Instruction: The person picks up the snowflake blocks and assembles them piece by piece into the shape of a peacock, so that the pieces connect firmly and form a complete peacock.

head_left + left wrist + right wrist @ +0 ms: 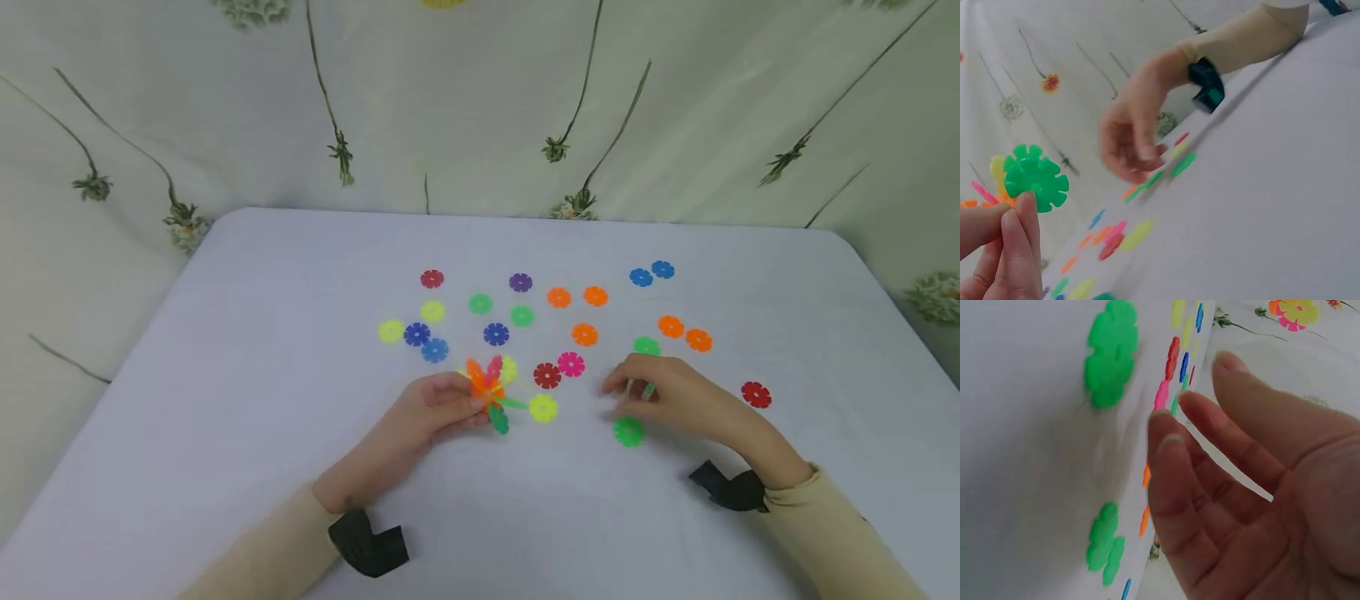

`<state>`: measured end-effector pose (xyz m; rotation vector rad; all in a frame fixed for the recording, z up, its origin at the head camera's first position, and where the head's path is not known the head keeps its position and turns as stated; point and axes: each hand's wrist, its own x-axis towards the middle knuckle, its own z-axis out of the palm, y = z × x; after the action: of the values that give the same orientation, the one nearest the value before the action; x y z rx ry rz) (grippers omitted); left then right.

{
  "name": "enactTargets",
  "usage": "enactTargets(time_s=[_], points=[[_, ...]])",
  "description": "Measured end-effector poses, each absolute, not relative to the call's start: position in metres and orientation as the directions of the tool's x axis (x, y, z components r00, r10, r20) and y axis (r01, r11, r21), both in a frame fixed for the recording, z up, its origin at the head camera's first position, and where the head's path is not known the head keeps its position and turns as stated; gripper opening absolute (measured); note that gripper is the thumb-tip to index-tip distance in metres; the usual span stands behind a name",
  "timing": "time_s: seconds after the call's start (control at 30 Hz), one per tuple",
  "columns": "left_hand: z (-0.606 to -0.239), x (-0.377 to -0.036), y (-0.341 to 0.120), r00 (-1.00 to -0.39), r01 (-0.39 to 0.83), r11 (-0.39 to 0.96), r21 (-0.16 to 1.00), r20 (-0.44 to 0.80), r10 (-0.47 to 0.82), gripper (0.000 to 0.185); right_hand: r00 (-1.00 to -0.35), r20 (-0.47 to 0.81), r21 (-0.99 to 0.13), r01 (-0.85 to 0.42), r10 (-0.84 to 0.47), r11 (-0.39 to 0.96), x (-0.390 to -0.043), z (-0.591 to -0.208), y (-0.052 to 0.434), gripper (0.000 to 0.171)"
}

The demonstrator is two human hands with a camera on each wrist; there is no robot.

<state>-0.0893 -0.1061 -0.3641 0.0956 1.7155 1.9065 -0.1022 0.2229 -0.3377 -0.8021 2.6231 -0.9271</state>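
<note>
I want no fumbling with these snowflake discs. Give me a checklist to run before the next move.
1. Left hand grips the joined cluster: ok.
2. Right hand holds a disc: not ok; the right wrist view shows its fingers bare.
3. Loose green disc near the right hand: ok.
4. Free slot on the cluster facing right: cannot tell.
5. Table bare around the hands: ok.
</note>
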Motion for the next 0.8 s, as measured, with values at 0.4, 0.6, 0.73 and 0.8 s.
enactTargets(time_s=[0.4,0.6,0.73,0.8], points=[[-0.357,-0.13,-0.229,-0.932,-0.344,-0.001,0.939,-0.341,0.12,0.057,-0.74,-0.161,-0.6,-0.451,-0.652,0.66,-0.092,-0.344,0.24,0.029],[-0.361,-0.137,-0.249,-0.944,-0.312,0.111,0.943,-0.322,0.079,0.058,-0.743,-0.158,-0.617,-0.44,-0.651,0.652,-0.092,-0.349,0.239,0.029],[-0.361,-0.139,-0.25,-0.954,-0.265,0.384,0.884,-0.3,0.031,0.061,-0.745,-0.166,-0.617,-0.432,-0.646,0.657,-0.093,-0.35,0.239,0.029],[-0.359,-0.138,-0.251,-0.96,-0.249,0.475,0.844,-0.278,-0.009,0.058,-0.743,-0.157,-0.618,-0.44,-0.651,0.651,-0.095,-0.349,0.239,0.028]])
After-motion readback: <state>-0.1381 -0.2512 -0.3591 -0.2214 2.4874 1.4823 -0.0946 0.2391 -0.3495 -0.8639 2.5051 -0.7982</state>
